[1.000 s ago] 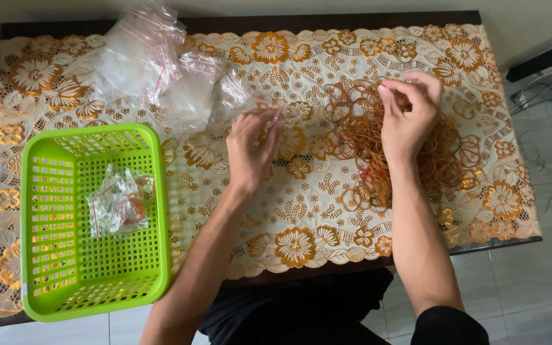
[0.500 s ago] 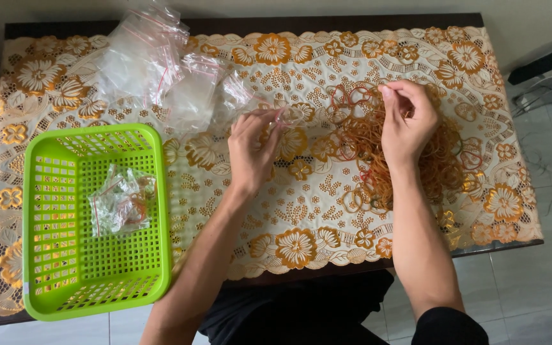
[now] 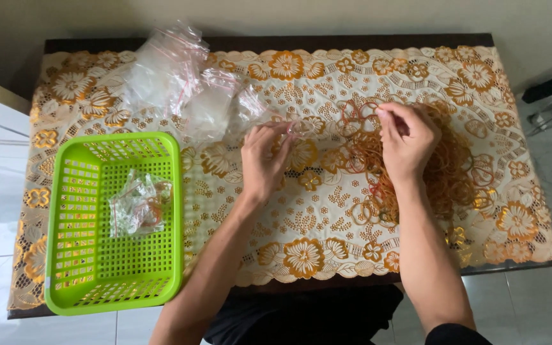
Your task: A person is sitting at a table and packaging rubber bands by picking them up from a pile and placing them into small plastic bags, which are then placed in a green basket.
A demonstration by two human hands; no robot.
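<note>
Since the earlier frames the right hand (image 3: 407,142) has drawn a little toward the middle of the table, its fingertips now at the near-left edge of the band pile (image 3: 442,169); the left hand (image 3: 264,158) has barely shifted.

The left hand hovers over the cloth (image 3: 327,223), fingers curled and pinched on a small clear bag (image 3: 301,128) that juts out to the right of its fingertips. The right hand is loosely closed, thumb and forefinger pinched together at the pile's edge; whether they grip a band is too small to tell. A few reddish bands (image 3: 356,110) lie loose just beside those fingertips, between the two hands.

The pile of orange rubber bands spreads over the right half of the table, partly under the right hand and wrist.

A heap of empty clear bags (image 3: 174,76) with red seal strips lies at the far left of the cloth, well apart from the right hand and near the left. A green basket (image 3: 75,281) sits at the near-left, overhanging the table edge, with a few filled bags (image 3: 138,206) in it.
</note>
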